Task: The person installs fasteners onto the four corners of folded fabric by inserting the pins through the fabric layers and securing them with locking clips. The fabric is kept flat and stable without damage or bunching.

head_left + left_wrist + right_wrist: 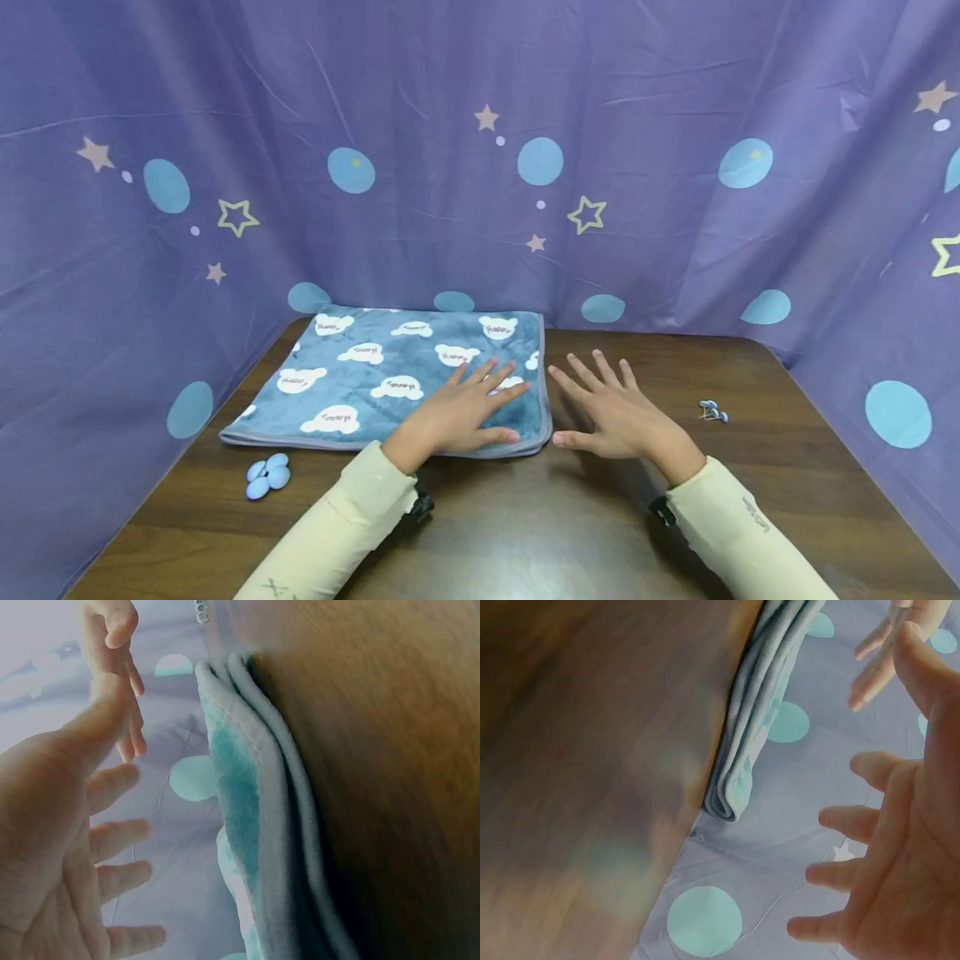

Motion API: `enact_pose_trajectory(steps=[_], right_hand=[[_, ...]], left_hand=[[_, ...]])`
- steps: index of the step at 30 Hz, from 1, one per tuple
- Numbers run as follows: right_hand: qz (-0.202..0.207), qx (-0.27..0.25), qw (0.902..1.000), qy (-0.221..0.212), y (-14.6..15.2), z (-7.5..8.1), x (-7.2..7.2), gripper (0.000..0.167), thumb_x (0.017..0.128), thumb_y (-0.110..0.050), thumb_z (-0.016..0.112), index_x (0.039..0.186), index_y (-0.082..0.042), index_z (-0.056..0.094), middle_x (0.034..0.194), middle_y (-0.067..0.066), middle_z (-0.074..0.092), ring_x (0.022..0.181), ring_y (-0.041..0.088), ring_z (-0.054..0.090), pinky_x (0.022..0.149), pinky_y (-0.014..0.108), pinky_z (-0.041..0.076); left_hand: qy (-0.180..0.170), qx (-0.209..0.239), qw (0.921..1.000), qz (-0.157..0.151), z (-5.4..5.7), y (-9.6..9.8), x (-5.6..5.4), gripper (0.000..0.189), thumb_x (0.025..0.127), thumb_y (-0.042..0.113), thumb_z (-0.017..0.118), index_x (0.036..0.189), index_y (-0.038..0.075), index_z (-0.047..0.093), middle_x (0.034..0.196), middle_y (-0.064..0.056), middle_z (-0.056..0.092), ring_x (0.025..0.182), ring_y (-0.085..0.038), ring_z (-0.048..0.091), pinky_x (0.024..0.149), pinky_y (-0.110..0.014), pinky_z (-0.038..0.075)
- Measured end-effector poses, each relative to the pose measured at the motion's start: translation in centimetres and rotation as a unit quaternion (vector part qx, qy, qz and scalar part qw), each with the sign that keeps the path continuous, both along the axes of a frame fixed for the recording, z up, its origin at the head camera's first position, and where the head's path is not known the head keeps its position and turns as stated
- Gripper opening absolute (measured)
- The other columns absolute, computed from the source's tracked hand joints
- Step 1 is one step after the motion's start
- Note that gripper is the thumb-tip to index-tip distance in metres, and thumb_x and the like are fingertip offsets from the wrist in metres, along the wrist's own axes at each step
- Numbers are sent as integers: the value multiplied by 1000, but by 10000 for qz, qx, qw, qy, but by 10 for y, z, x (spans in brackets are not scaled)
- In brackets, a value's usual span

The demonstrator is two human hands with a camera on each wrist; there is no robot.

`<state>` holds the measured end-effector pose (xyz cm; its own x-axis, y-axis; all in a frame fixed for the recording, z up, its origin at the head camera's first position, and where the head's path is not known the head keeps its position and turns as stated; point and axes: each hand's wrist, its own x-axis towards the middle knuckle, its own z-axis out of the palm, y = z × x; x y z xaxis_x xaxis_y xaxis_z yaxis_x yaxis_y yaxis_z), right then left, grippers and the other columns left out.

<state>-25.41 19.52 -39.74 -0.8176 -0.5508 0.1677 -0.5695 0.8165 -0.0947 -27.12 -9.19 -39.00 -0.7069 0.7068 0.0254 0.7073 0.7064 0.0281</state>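
A folded blue blanket (420, 412) with white bear-head prints and a grey hem lies flat on the wooden table. Over its front right corner hovers my left hand (465, 412), fingers spread and palm down, holding nothing. My right hand (618, 417) is just past the blanket's right edge, also spread above the table with nothing in it. In the left wrist view the stacked layers of the hem (274, 772) show beside the raised palm. From the right wrist view the folded end of the blanket (739, 780) appears beyond the fingers.
Light blue, petal-like oval pieces (257, 488) sit in a cluster left of the blanket's front edge. Several small blue-headed pins or clips (713, 411) lie on the right of the brown table (510, 533). A purple curtain (637, 100) with stars and dots surrounds the back and sides.
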Motion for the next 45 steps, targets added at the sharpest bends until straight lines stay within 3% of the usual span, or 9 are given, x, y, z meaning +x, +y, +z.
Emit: enact_pose_trajectory(steps=[6,13,18,23,31,36,39,45], right_hand=[[260,14,9990,-376,-14,4,-9,90,92,-67,62,163,-22,29,166,16,26,152,48,17,113,77,14],[467,243,9965,-645,-40,8,-27,84,95,-60,64,161,-16,35,161,22,35,144,49,34,108,75,29],[537,331,9944,-845,-57,8,-44,82,93,-56,69,159,-16,40,160,20,38,144,47,35,109,73,29],[750,425,9923,-887,-76,7,-62,81,92,-56,71,157,-16,44,158,17,42,143,45,37,110,72,29],[873,572,9902,-926,-96,6,-89,80,93,-56,69,157,-16,43,158,15,42,145,43,36,115,68,26],[865,506,9889,-1093,-109,4,-104,81,95,-58,65,159,-17,38,160,18,38,146,42,35,118,65,24],[777,432,9882,-1251,-114,3,-111,79,97,-57,63,160,-17,36,161,19,36,147,44,33,117,67,23],[381,592,9874,-1417,-122,-1,-120,71,99,-54,61,159,-24,38,163,14,33,150,45,26,117,67,22]], left_hand=[[9,-66,10000,25,3,-10,-4,69,100,58,57,159,25,41,166,-9,30,151,-35,31,118,-62,27],[-28,-415,9982,421,3,-32,-13,67,100,57,58,156,22,45,160,-15,40,142,-38,44,112,-62,37],[-299,-467,9961,688,7,-53,-24,68,100,52,61,157,20,43,160,-17,40,141,-41,45,111,-62,37],[-714,-499,9889,1200,12,-83,-36,68,100,47,63,158,19,42,161,-20,37,143,-44,39,112,-67,33],[-688,-718,9811,1661,15,-133,-59,71,98,51,65,157,18,43,157,-21,41,139,-47,42,105,-70,38],[-974,-442,9748,1959,14,-162,-65,78,94,52,70,155,11,44,154,-25,40,139,-50,38,104,-70,39],[-1190,-231,9712,2052,13,-177,-69,78,92,50,73,152,9,45,152,-28,37,139,-54,35,103,-70,39],[-1460,94,9703,1926,5,-204,-80,59,90,49,76,133,20,49,128,-24,47,116,-46,52,91,-64,47]])
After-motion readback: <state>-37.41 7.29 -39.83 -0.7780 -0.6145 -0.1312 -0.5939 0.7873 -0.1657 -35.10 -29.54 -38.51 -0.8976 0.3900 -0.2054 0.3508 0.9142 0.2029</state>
